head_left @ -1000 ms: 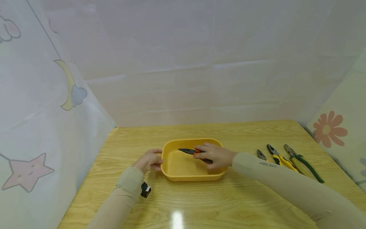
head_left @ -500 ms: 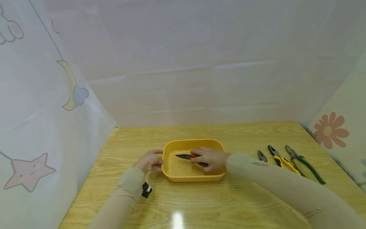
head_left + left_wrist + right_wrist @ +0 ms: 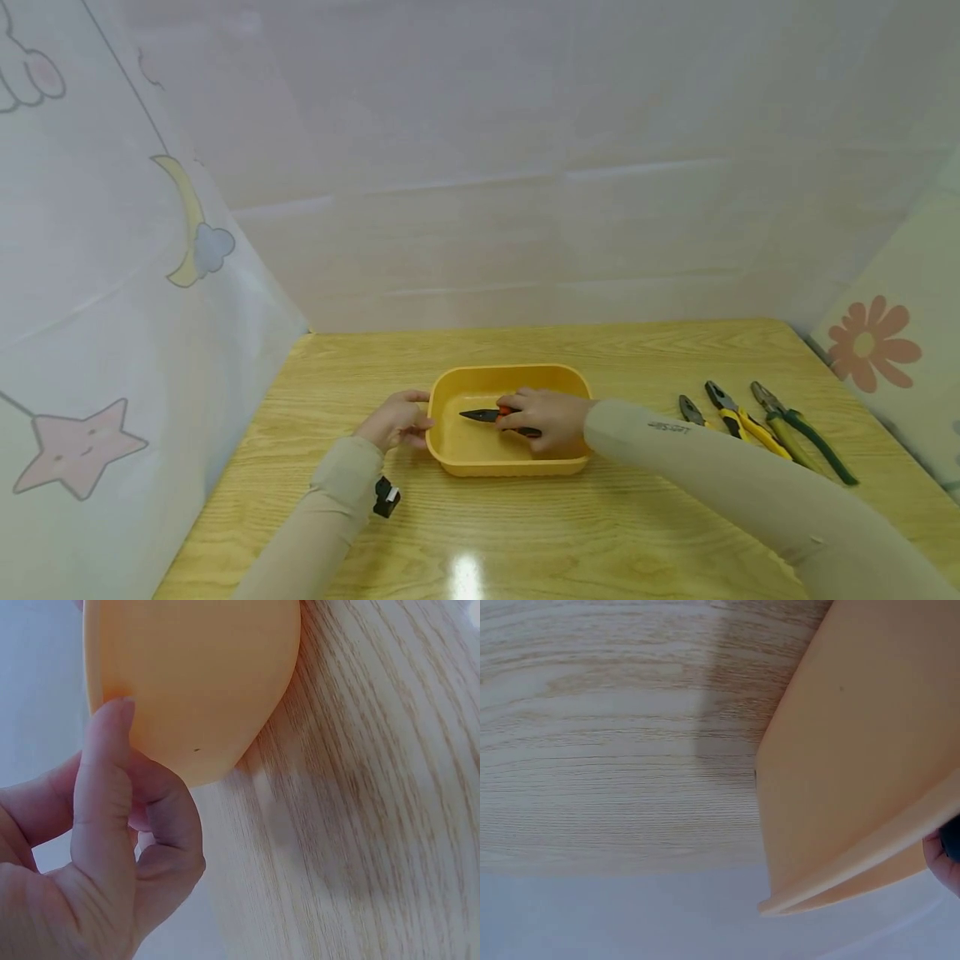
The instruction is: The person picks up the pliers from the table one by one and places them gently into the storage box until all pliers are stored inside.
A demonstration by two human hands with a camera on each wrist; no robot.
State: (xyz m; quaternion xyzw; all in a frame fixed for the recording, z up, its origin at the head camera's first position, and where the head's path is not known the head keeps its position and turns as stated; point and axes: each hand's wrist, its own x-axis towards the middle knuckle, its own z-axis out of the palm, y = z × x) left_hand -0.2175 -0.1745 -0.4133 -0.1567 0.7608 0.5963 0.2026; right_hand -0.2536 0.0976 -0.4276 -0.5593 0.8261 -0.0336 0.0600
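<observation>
In the head view my right hand (image 3: 546, 419) is inside a yellow plastic tray (image 3: 510, 469), gripping long-nose pliers (image 3: 480, 415) by their orange and black handles. The black pointed nose of the pliers points left over the tray floor. My left hand (image 3: 393, 419) holds the tray's left side. Close up in the left wrist view, the left hand (image 3: 112, 832) has a fingertip against the wall near the rim, with other fingers bent. The right wrist view mostly shows the tray's outer wall (image 3: 847, 750); a bit of the right hand (image 3: 942, 864) and a dark handle show at its edge.
On the right of the wooden table (image 3: 465, 533) lie small pliers (image 3: 691, 409), yellow-and-black pliers (image 3: 742, 419) and green-handled pliers (image 3: 802, 433). A small black device (image 3: 386, 497) is by my left wrist. Pale sheets with printed shapes surround the table.
My right hand has moved slightly left and lower within the tray, carrying the long-nose pliers along. The left hand stays at the tray's left side.
</observation>
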